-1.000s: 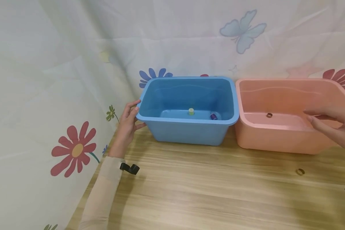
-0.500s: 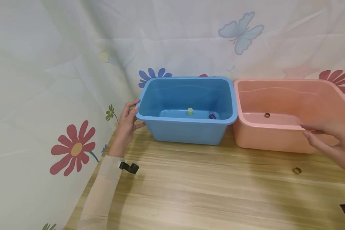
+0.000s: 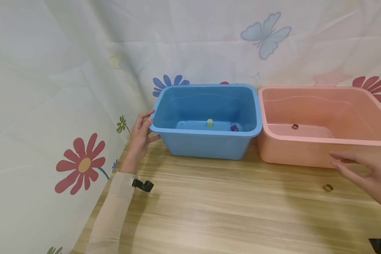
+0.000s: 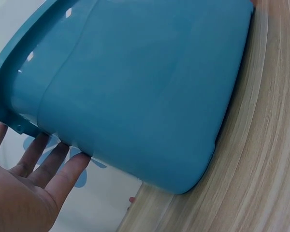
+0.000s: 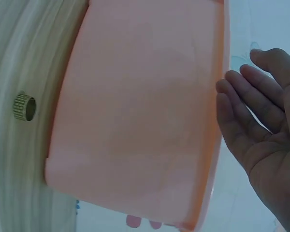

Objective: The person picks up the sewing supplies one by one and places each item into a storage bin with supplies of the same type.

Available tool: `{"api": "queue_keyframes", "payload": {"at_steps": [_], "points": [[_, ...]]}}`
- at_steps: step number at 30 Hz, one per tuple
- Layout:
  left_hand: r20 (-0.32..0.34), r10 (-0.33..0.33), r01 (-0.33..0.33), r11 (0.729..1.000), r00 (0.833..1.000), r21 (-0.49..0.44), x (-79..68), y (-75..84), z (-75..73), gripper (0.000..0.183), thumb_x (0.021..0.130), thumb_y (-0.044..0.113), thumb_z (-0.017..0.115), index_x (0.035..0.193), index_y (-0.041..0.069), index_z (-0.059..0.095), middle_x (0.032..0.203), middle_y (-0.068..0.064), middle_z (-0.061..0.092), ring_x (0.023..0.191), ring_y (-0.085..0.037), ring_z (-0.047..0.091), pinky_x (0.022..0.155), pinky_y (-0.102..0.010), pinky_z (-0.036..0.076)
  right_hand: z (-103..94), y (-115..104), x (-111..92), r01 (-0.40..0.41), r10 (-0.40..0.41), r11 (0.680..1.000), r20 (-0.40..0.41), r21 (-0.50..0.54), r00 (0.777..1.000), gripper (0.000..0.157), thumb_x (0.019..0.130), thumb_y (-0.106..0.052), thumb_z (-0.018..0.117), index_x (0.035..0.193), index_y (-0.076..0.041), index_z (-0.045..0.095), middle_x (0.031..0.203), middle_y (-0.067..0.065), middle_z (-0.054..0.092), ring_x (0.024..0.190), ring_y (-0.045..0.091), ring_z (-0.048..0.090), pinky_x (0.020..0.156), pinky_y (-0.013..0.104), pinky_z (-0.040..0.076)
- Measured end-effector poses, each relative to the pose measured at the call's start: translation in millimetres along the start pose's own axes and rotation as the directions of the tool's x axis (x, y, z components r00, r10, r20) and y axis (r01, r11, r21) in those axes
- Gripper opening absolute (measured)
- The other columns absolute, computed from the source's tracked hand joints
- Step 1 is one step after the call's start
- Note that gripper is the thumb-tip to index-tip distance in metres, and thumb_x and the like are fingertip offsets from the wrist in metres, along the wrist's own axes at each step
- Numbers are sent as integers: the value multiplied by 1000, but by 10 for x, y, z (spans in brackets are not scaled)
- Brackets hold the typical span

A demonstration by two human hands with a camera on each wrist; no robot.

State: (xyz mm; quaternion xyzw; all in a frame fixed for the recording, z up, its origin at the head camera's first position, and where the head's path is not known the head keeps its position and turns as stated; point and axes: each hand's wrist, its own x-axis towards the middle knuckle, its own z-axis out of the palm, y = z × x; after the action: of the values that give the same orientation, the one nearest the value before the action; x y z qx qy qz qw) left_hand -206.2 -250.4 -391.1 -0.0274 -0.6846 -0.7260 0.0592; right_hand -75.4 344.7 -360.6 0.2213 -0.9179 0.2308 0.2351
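My left hand (image 3: 140,135) touches the left end of the blue plastic tub (image 3: 206,144), its straight fingers lying against the wall just below the rim in the left wrist view. Inside that tub are a small pale green cylinder (image 3: 210,122) and a purple spool-like piece (image 3: 234,128). My right hand (image 3: 366,173) hovers in front of the pink tub (image 3: 298,151), fingers loosely bent, thumb apart, holding nothing. On the table below it lies a brass-coloured ring (image 3: 328,188), which has a patterned outer face in the right wrist view. A similar dark ring (image 3: 295,126) sits inside the pink tub.
Both tubs stand side by side on a wood-grain table (image 3: 225,204), near a pale curtain (image 3: 209,46) printed with flowers and a butterfly. The curtain also runs down the left side of the table. A black wrist mount (image 3: 143,185) sits on the left forearm.
My right hand has come down from above the pink tub's rim to in front of its wall, closer to the ring on the table. The left hand has stayed put.
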Motion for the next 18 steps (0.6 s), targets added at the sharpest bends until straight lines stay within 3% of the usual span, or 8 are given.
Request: {"api": "queue_keyframes", "payload": {"at_steps": [3,5,7,9,12,14,16,18], "points": [[-4,-11,11,1000,1000,1,-9,-15,2,45,104,41,59,146,26,51,147,-12,48,129,-37,56,79,-41,61,38,37,-92,-41,41,998,22,-42,999,37,77,0,85,113,-1,75,101,3,75,88,-23,49,65,4,42],[-8,-15,15,1000,1000,-1,-11,-24,3,46,103,41,59,146,26,51,147,-11,49,129,-37,56,78,-41,61,68,71,-175,-53,54,998,32,-43,998,40,76,-4,86,115,-2,75,101,5,76,81,-29,45,51,7,39],[-8,-15,15,1000,1000,-2,-8,-31,4,47,103,41,59,146,25,51,147,-11,49,130,-38,56,78,-40,61,105,115,-272,-70,71,997,34,-20,997,44,77,-7,86,119,-8,75,110,-18,70,88,-34,39,44,9,37],[-8,-9,9,1000,1000,-7,-3,-30,5,47,104,40,58,147,24,50,148,-11,48,130,-39,55,77,-40,61,142,171,-349,-67,68,998,28,-6,997,45,77,-9,87,121,-10,74,114,-30,61,90,-35,38,38,12,33],[-9,-3,3,1000,1000,-10,5,-25,3,47,104,39,57,148,23,49,149,-11,47,130,-39,55,76,-39,62,172,246,-429,-104,104,995,68,-7,992,46,79,-11,86,123,-9,73,115,-17,70,88,-26,52,37,13,35],[-7,1,-1,1000,1000,-11,9,-18,3,47,104,41,58,147,24,50,150,-11,47,129,-38,56,76,-39,62,197,306,-469,-109,109,994,83,-9,990,48,78,-14,87,124,-12,73,106,12,76,78,-10,65,36,12,34],[-7,1,-1,1000,1000,-11,12,-16,3,47,103,42,59,147,25,50,150,-11,47,128,-37,56,76,-38,62,226,351,-521,-104,106,994,98,-27,989,54,84,-27,84,134,-35,65,95,35,70,50,0,57,34,13,29],[-2,4,-4,1000,1000,-9,18,-11,8,47,103,43,60,146,26,51,150,-11,47,129,-37,57,76,-38,62,265,407,-583,-88,92,995,93,-46,991,60,87,-41,79,134,-60,47,76,27,70,41,-5,40,33,13,24]]}}
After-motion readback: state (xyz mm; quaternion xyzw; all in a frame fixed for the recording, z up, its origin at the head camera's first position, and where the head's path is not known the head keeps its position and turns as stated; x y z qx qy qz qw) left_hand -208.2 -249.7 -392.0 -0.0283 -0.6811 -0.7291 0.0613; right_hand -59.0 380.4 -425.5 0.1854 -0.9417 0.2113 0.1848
